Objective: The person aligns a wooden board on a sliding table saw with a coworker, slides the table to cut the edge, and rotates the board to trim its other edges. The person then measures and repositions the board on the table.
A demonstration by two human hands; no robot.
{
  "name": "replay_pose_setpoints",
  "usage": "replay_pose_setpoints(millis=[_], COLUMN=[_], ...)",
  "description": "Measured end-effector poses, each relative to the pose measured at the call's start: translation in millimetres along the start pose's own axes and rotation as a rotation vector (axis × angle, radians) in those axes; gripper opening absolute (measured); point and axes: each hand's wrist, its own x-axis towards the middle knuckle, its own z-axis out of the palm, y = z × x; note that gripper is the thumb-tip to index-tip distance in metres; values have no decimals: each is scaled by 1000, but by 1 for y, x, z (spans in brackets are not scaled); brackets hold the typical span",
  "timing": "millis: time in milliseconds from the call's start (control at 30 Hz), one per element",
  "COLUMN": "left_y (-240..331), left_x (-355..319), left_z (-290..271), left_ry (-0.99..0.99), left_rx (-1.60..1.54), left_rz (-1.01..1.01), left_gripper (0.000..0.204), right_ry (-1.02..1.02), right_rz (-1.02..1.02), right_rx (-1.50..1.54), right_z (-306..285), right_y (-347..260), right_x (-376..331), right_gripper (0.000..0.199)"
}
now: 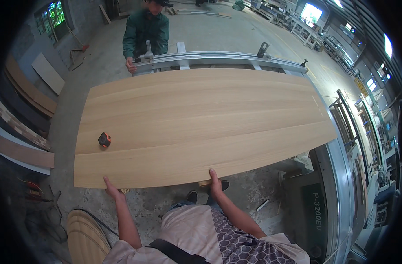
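A large wood-grain panel [201, 110] lies flat in front of me, its near edge toward my body. My left hand [113, 190] grips that edge near the left corner, thumb on top and fingers hidden below. Further right, my right hand [215, 185] holds the same edge, its thumb over the top and the other fingers underneath. A black and orange tape measure [104, 140] rests on the panel's left part. Along the far side runs a metal fence rail [214, 57] with clamps or stops on it.
A co-worker [146, 31] in a green jacket stands beyond, a hand at the rail's left end. The grey machine body [306, 207] stands at my right. Boards [25, 152] lean along the left wall; a stack of curved-looking wood pieces [86, 237] is at lower left.
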Motion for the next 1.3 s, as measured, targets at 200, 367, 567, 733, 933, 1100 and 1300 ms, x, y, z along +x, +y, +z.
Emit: replay_pose_setpoints(millis=[200,367,567,733,933,1100,1300], left_y=[2,1,-20,-101,-163,-182,-209], left_x=[-4,0,-44,-66,-50,-36,-26], left_z=[1,-1,5,4,24,33,15], left_ry=[-17,-30,-161,-276,-1050,-901,-858], left_rx=[16,-26,-494,-465,-303,1324,1268], left_rz=[0,-4,-162,-613,-339,915,829], left_gripper=[72,71,76,69,62,65,64], right_ry=[-6,-35,-10,-16,-31,-17,-41], right_rz=[-6,-27,-71,-33,-39,-6,4], right_rx=[-9,10,38,23,29,18,-17], right_z=[4,2,-1,1,11,-3,0], right_y=[-8,0,-2,-11,-8,-1,7], right_x=[-6,-3,-2,-9,-9,-1,5], right_gripper=[76,78,79,80,82,82,84])
